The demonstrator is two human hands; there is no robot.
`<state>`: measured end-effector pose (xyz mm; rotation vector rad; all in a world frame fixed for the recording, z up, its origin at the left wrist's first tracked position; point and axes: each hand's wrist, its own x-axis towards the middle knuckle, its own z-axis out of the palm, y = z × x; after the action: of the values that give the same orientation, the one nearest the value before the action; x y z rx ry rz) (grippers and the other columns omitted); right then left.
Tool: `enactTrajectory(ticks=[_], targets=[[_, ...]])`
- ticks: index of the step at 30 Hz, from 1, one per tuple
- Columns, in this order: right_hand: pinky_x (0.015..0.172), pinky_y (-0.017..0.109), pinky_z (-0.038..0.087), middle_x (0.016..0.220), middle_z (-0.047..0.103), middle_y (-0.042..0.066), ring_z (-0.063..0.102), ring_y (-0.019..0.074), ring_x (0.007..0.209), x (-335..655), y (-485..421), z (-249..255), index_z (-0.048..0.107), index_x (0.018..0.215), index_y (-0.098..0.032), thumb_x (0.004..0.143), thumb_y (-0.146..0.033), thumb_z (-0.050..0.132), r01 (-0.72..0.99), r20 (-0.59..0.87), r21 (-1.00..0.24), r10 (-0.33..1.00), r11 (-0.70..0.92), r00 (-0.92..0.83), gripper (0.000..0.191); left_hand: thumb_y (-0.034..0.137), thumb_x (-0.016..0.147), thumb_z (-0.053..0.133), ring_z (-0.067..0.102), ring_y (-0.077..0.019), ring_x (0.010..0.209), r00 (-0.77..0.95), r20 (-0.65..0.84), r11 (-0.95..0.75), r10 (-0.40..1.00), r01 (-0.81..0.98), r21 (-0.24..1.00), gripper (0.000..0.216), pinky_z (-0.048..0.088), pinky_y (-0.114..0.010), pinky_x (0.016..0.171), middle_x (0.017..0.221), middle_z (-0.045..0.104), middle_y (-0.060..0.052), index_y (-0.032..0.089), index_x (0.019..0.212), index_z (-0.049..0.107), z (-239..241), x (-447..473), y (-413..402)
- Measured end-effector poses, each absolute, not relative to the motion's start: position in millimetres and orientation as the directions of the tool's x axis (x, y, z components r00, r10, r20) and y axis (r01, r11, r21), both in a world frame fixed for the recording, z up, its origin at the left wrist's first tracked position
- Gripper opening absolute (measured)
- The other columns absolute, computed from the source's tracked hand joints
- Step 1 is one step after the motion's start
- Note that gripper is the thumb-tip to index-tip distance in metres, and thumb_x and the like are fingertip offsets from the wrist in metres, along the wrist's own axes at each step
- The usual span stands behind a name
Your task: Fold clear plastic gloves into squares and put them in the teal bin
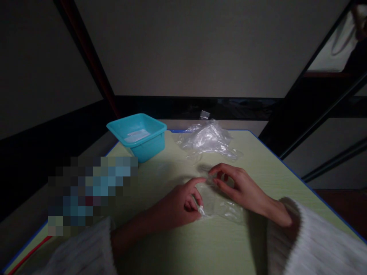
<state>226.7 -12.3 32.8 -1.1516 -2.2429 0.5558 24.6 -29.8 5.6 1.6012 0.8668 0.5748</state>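
Note:
A clear plastic bag (213,200) lies low over the table between my two hands, its edges hard to make out. My left hand (186,202) grips its left side between thumb and curled fingers, while the index finger stretches toward the right hand. With thumb and fingertips, my right hand (239,187) pinches the bag's upper part. Beyond the hands sits a crumpled heap of clear plastic bags (208,137).
A turquoise plastic basin (149,147) with something whitish inside stands at the table's back left. The pale table (229,244) has a blue edge. A blurred-out patch (97,191) hides things at left; a red cord-like strip (31,252) runs below it.

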Motion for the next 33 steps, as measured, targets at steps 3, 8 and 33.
enactTrajectory(ticks=[3,8,33], targets=[[0.057,0.026,0.041,0.075,0.061,0.004,0.055,0.0142,0.064,228,-12,33,0.057,0.089,-0.015,0.082,-0.02,0.043,0.606,0.26,-0.574,0.824,0.551,-0.503,0.016,-0.001,0.061,0.058,0.054,-0.0063,0.058,0.588,-0.096,-0.048,0.803,0.225,0.973,0.072,0.042,-0.018,0.055,0.078,0.053,0.004,0.021,0.126,0.037,5,25,-30],[0.06,0.026,0.044,0.075,0.062,0.004,0.056,0.0136,0.065,226,-13,31,0.058,0.083,-0.015,0.081,-0.019,0.044,0.569,0.235,-0.562,0.775,0.601,-0.586,0.014,0.0,0.061,0.06,0.053,-0.0058,0.057,0.556,-0.065,-0.076,0.828,0.227,0.971,0.072,0.042,-0.017,0.053,0.082,0.049,0.003,0.022,0.125,0.036,2,26,-30],[0.069,0.035,0.047,0.082,0.061,0.01,0.058,0.02,0.077,231,-9,25,0.058,0.091,-0.012,0.088,-0.023,0.037,0.625,0.257,-0.407,0.741,0.666,-0.621,0.025,0.054,0.087,0.038,0.015,-0.0227,0.136,0.931,0.032,-0.867,0.363,0.325,0.377,0.069,0.006,-0.041,0.111,0.147,0.021,-0.011,0.013,0.141,0.021,12,8,-32]])
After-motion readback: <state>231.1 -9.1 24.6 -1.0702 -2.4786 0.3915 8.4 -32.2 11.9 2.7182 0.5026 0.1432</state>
